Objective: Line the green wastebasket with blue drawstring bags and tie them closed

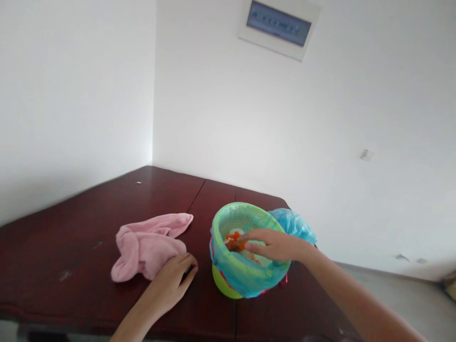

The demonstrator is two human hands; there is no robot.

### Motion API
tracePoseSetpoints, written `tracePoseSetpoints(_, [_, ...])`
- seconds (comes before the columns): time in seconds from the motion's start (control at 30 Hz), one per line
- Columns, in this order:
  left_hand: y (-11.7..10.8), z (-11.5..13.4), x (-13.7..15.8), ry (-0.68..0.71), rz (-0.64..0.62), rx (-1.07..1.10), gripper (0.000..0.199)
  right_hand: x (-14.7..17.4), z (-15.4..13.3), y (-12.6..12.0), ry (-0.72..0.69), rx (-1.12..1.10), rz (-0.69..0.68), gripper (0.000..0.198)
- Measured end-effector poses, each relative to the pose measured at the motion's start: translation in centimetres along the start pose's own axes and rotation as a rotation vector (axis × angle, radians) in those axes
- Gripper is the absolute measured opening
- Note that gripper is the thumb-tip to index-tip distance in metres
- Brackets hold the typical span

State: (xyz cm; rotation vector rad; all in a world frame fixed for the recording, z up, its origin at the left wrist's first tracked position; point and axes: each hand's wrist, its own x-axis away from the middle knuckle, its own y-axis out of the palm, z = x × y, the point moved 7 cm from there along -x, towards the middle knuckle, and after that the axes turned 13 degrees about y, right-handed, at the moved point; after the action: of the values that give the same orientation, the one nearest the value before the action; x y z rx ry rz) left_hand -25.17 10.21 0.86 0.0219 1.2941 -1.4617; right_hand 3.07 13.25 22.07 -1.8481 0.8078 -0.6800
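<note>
A green mesh wastebasket point(223, 285) stands on the table, lined with a thin blue-green plastic bag point(249, 278) folded over its rim. My right hand point(272, 244) reaches over the opening, its fingers stretched out and the thumb apart. Beneath its fingertips, orange scraps point(233, 237) and some white bits lie inside the basket. On the tabletop to the left, my left hand point(180, 273) rests with loosely bent fingers, a gap showing between thumb and forefinger. A crumpled pink cloth point(149, 247) lies right against that hand; whether the fingers touch it is hard to tell.
The dark red wooden table point(89, 228) has seams and sits against white walls. A blue plastic bag point(294, 225) bulges behind the basket at the table's right edge. A small white scrap point(138, 182) lies near the back corner. Grey floor point(399, 294) shows at right.
</note>
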Motion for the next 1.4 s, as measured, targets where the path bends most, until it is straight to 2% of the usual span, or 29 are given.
tracePoseSetpoints(0.03, [0.0,0.0,0.0,-0.008,-0.006,-0.003,0.024,-0.1,0.0,0.5,-0.001,0.017,-0.065,0.045])
tracePoseSetpoints(0.07, [-0.1,0.0,0.0,-0.014,-0.011,-0.007,0.025,0.0,0.2,0.6,0.001,0.019,-0.065,0.051])
tracePoseSetpoints(0.1, [0.0,0.1,0.0,-0.018,-0.024,-0.008,0.025,0.2,0.4,0.1,0.000,0.005,0.009,0.053])
tracePoseSetpoints(0.13, [0.0,0.1,-0.1,-0.020,-0.042,-0.006,0.026,0.8,0.8,-0.8,-0.001,-0.024,0.152,0.050])
tracePoseSetpoints(0.2, [0.0,0.2,-0.2,-0.029,-0.074,0.002,0.025,3.5,2.1,-2.6,0.006,-0.111,0.537,0.041])
tracePoseSetpoints(0.27, [-0.1,0.3,-0.3,-0.036,-0.074,0.011,0.020,7.5,4.1,-2.2,0.044,-0.215,0.913,0.035])
tracePoseSetpoints(0.3, [-0.4,0.4,-0.4,-0.032,-0.049,0.011,0.016,9.7,5.1,-0.9,0.075,-0.273,1.092,0.032])
tracePoseSetpoints(0.37, [-1.1,1.0,-0.4,0.011,0.027,0.001,0.014,13.8,6.5,3.7,0.126,-0.390,1.422,0.025])
tracePoseSetpoints(0.43, [-1.9,2.5,-0.2,0.097,0.088,-0.015,0.021,16.3,7.0,9.7,0.191,-0.485,1.564,0.019])
tracePoseSetpoints(0.47, [-2.3,3.6,-0.1,0.143,0.120,-0.025,0.023,16.8,6.7,12.4,0.219,-0.488,1.569,0.019])
tracePoseSetpoints(0.53, [-3.4,6.0,0.1,0.207,0.212,-0.050,0.028,16.9,5.4,16.6,0.257,-0.407,1.461,0.032])
tracePoseSetpoints(0.57, [-3.9,7.2,0.0,0.217,0.265,-0.067,0.031,16.5,4.7,17.9,0.263,-0.347,1.394,0.041])
tracePoseSetpoints(0.63, [-4.4,9.4,-0.5,0.225,0.335,-0.109,0.041,15.6,3.8,18.8,0.261,-0.263,1.300,0.058])
tracePoseSetpoints(0.7, [-4.1,11.1,-1.5,0.235,0.344,-0.139,0.050,14.6,4.0,18.2,0.254,-0.243,1.286,0.062])
tracePoseSetpoints(0.77, [-3.5,12.2,-2.6,0.248,0.344,-0.142,0.050,13.6,4.5,16.9,0.224,-0.229,1.298,0.056])
tracePoseSetpoints(0.9, [-2.7,13.2,-4.1,0.235,0.388,-0.140,0.030,11.9,4.3,14.4,0.144,-0.110,1.233,0.025])
tracePoseSetpoints(0.97, [-2.5,13.6,-4.4,0.245,0.375,-0.148,0.026,11.6,3.9,13.8,0.143,-0.065,1.189,0.019])
tracePoseSetpoints(1.2, [-1.9,15.8,-4.5,0.377,0.202,-0.116,0.019,11.9,2.3,13.7,0.083,-0.119,1.032,0.027])
tracePoseSetpoints(1.4, [-2.1,15.9,-4.7,0.374,0.197,0.041,0.018,11.5,0.7,15.1,0.095,-0.045,0.928,0.040])
